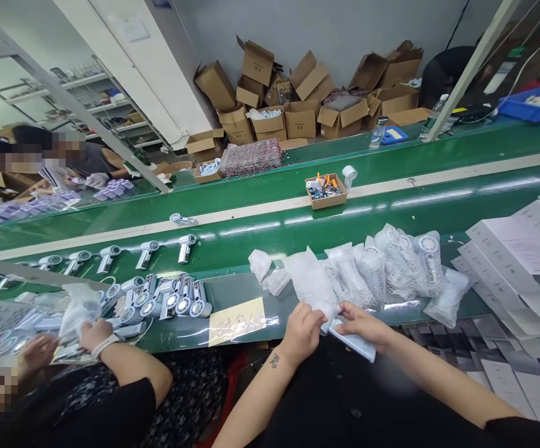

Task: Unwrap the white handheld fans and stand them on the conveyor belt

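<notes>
My left hand point(303, 333) pinches the lower edge of a bubble-wrap bag point(311, 280) above the bench edge. Close beside it, my right hand point(361, 325) is closed on a light blue device point(354, 342), whose upper end meets the bag's opening. How far the device reaches into the bag is hidden by my fingers. Several wrapped devices point(367, 270) lie just behind and to the right of my hands. Two crumpled pieces of wrap point(260, 265) rest to the left of the bag.
A yellow paper note point(237, 320) lies left of my hands, beside a pile of unwrapped devices point(172, 298). At far left a co-worker's hands point(95, 336) hold another bag. White printed boxes point(507, 249) are stacked at right. A small parts box point(326, 191) stands beyond.
</notes>
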Motion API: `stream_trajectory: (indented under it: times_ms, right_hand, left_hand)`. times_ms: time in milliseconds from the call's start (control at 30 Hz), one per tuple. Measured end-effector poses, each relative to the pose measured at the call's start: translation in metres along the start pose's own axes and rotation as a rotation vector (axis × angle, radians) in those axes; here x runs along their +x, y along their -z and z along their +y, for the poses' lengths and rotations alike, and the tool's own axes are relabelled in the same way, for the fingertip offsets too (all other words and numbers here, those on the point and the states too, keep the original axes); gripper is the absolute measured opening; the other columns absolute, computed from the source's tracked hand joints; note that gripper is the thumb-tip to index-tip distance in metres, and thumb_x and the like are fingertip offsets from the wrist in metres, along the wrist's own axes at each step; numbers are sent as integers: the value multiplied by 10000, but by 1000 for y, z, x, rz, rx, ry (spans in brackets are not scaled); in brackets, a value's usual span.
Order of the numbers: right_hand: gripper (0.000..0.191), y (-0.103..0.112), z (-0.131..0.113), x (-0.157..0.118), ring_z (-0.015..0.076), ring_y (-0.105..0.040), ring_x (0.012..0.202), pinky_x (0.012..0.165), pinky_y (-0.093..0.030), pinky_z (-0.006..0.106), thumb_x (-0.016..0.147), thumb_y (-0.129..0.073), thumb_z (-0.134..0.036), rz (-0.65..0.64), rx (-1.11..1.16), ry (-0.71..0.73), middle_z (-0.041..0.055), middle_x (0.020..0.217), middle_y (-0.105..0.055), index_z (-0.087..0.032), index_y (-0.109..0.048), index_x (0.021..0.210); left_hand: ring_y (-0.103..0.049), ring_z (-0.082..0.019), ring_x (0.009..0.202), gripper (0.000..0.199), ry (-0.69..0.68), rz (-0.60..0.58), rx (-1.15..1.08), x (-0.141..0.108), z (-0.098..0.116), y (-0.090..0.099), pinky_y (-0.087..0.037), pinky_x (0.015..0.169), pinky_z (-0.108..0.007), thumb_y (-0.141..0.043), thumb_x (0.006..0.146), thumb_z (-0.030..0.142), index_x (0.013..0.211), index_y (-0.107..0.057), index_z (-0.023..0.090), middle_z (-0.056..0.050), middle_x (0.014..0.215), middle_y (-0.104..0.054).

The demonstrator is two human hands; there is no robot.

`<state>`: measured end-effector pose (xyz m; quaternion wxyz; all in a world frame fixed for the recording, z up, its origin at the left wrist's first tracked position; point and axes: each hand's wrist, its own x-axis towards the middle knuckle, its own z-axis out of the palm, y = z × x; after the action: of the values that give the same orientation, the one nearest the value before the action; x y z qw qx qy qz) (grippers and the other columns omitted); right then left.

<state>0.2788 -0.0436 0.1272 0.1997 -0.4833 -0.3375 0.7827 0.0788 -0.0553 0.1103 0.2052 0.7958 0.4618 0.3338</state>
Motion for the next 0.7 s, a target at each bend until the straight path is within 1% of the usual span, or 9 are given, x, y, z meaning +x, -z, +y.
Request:
stream_trajectory:
  times_ms: [67, 167, 267, 367, 433, 500, 567, 633, 700]
  right_hand:
    - [374, 2, 2, -1, 127, -561, 663, 476, -455, 231, 649, -690, -281, 5, 84, 4, 28, 1090, -556, -226, -481, 954]
    - [544, 4, 4, -3, 154, -588, 712, 456, -474, 242, 635, -699, -257, 56, 141, 35, 44, 1149, -514, -269, -430, 1108]
    - [613, 5, 1, -3, 157, -593, 690, 467, -500, 266, 645, -684, -241, 76, 214, 33, 30, 991, -548, -267, -395, 1185]
    - [473, 4, -5, -3, 162, -604, 668, 471, -511, 278, 675, -662, -258, 82, 279, 63, 10, 869, -555, -230, -440, 1092]
    - [403, 3, -6, -3, 171, -615, 676, 464, -515, 283, 681, -667, -263, 86, 261, 89, 10, 879, -562, -222, -456, 1022]
    - [366, 0, -4, -2, 173, -621, 670, 453, -517, 284, 680, -677, -268, 54, 242, 87, 9, 882, -570, -210, -465, 973]
    - [345, -2, 1, -1, 174, -625, 669, 449, -515, 276, 693, -673, -282, 19, 259, 68, 5, 854, -576, -202, -464, 955]
    - [343, -2, 5, -1, 175, -629, 673, 446, -513, 267, 702, -667, -294, 8, 277, 57, 5, 839, -583, -199, -459, 957]
    - [361, -1, 8, -2, 179, -636, 683, 446, -513, 264, 696, -672, -301, -2, 279, 49, 20, 880, -597, -198, -455, 965]
  left_hand:
    - [-457, -172, 694, 213, -90, -14, 105, -9, -2, 4, -378, 638, -289, -413, 874, 187, 838, -622, 173, -64, 692, -521]
    - [-468, -176, 708, 204, -114, -47, 164, -22, -8, 2, -386, 650, -296, -408, 872, 160, 925, -604, 170, -70, 731, -537]
    - [-494, -177, 736, 212, 47, -8, 139, -26, -14, -9, -405, 675, -298, -387, 873, 147, 933, -589, 167, -70, 758, -535]
    - [-513, -160, 737, 172, 337, 96, -55, -20, -14, -17, -423, 674, -284, -393, 874, 174, 865, -565, 169, -53, 775, -534]
    - [-537, -156, 811, 154, 456, 116, -294, -12, -8, -17, -442, 693, -273, -469, 857, 237, 976, -546, 178, -60, 906, -557]
    - [-535, -171, 933, 347, 476, 92, -500, -2, -1, -13, -457, 734, -270, -586, 795, 299, 1118, -507, 199, -76, 1075, -533]
    - [-519, -191, 996, 444, 460, 46, -599, 8, 3, -9, -458, 771, -276, -683, 710, 331, 1113, -539, 214, -69, 1106, -518]
    - [-522, -197, 987, 357, 463, 0, -628, 15, -1, -9, -448, 806, -289, -708, 677, 340, 995, -616, 207, -52, 1021, -549]
    - [-549, -180, 894, 241, 529, 19, -661, 17, -14, -14, -449, 792, -294, -653, 725, 353, 897, -645, 185, -45, 909, -579]
